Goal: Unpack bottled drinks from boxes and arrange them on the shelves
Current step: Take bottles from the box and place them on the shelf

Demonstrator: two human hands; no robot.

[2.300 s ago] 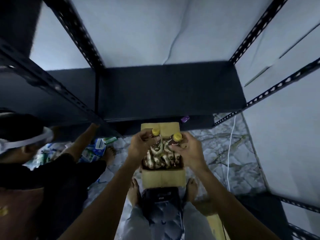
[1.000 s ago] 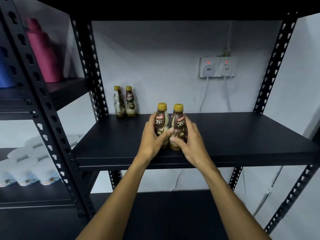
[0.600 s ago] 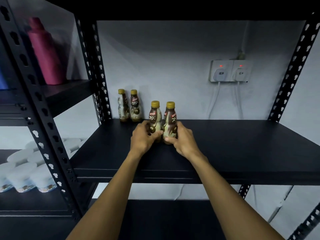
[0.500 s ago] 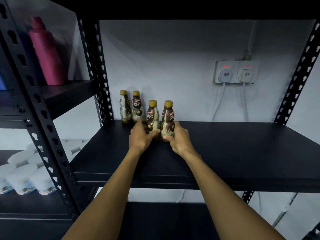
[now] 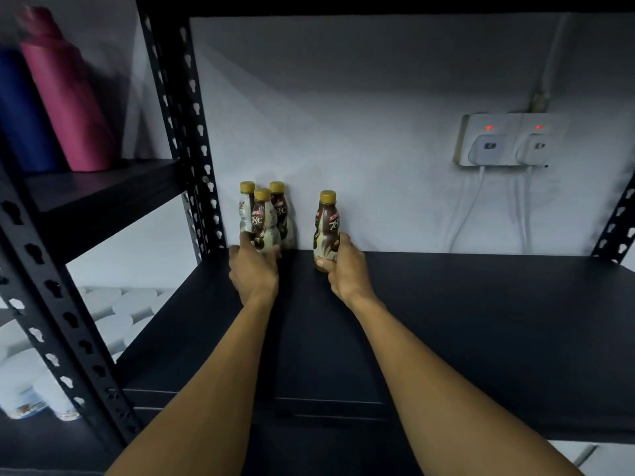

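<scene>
Black metal shelf [image 5: 464,321] against a grey wall [image 5: 360,115]; brown, gold-capped bottles [image 5: 280,214] stand at its back left corner; the left hand [image 5: 252,273] grips the front bottle [image 5: 263,223] there, the right hand [image 5: 345,269] grips a lone bottle [image 5: 326,228] nearby

A pink container [image 5: 65,97] and a blue container [image 5: 20,108] stand upper left; 2 wall sockets [image 5: 505,140] show red lights at right; white tubs [image 5: 113,304] sit lower left.

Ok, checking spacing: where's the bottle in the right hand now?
Head view: the bottle is upright at the back of the shelf, in the right hand, apart to the right of the three-bottle cluster the left hand holds by the left post.
</scene>
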